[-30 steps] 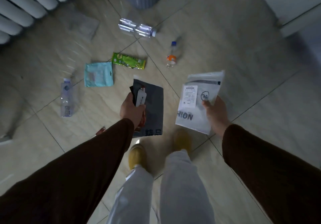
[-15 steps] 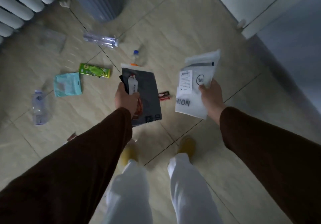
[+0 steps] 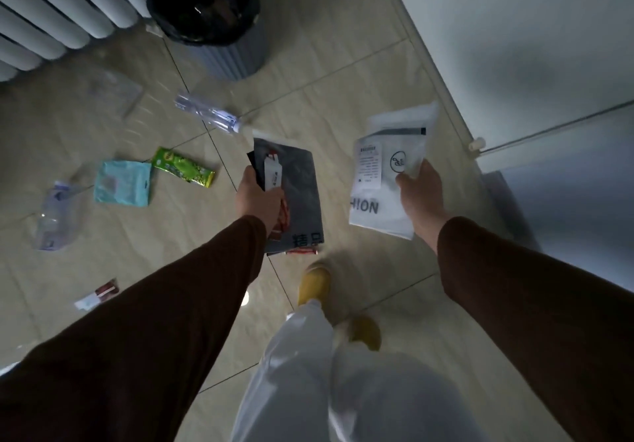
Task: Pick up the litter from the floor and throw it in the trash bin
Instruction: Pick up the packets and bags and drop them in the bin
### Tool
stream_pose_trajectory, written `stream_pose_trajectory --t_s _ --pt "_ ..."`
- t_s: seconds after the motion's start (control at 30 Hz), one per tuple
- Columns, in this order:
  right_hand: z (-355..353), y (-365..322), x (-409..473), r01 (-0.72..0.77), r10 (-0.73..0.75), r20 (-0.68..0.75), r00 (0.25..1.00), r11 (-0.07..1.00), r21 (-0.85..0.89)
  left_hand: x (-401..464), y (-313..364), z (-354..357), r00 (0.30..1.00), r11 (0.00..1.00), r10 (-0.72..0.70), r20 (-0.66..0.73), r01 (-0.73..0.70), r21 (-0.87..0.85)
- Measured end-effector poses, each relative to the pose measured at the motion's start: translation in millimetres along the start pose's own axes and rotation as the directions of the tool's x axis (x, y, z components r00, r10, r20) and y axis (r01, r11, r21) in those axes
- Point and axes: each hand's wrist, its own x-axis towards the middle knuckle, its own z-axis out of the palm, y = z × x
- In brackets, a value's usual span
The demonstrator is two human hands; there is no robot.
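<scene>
Left hand [image 3: 259, 201] fingers were curled tight around a dark grey flat plastic mailer bag [image 3: 298, 194], with a small white tag-like packet [image 3: 273, 176] pinched on top under the thumb. Right hand [image 3: 420, 198] fingers were closed on the edge of a white frosted plastic pouch with a printed label [image 3: 384, 180], thumb on its face. Both were held above the beige tiled floor [image 3: 343, 74].

Grey ribbed trash bin with black liner [image 3: 219, 19] stood ahead, just beside the white radiator [image 3: 61, 12]; bare tile lay between it and the hands. White wall [image 3: 514, 29] edged the right side.

Litter on the floor, left: clear plastic bottle [image 3: 209, 117], green snack wrapper [image 3: 183, 167], teal flat packet [image 3: 123, 183], crushed clear bottle [image 3: 56, 215], small red-and-white wrapper [image 3: 97, 294]. Clear flat bag [image 3: 113, 89] near the radiator, blurred.
</scene>
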Motion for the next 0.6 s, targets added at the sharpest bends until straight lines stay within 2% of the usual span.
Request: stream_pose_trajectory --t_s 0.27,0.4,0.6 --pt "10 -79 90 0.113 -0.106 0.161 0.981 0.993 -0.034 54 62 15 0.989 0.995 -0.076 -0.123 0.068 -0.071" --pt "16 -123 134 0.202 -0.183 0.286 0.941 0.979 -0.039 82 94 26 0.973 0.985 -0.123 -0.198 0.094 -0.146" --pt "31 -193 180 0.272 -0.227 0.390 0.893 0.960 -0.064 122 134 23 0.941 0.966 -0.158 -0.300 0.084 -0.246"
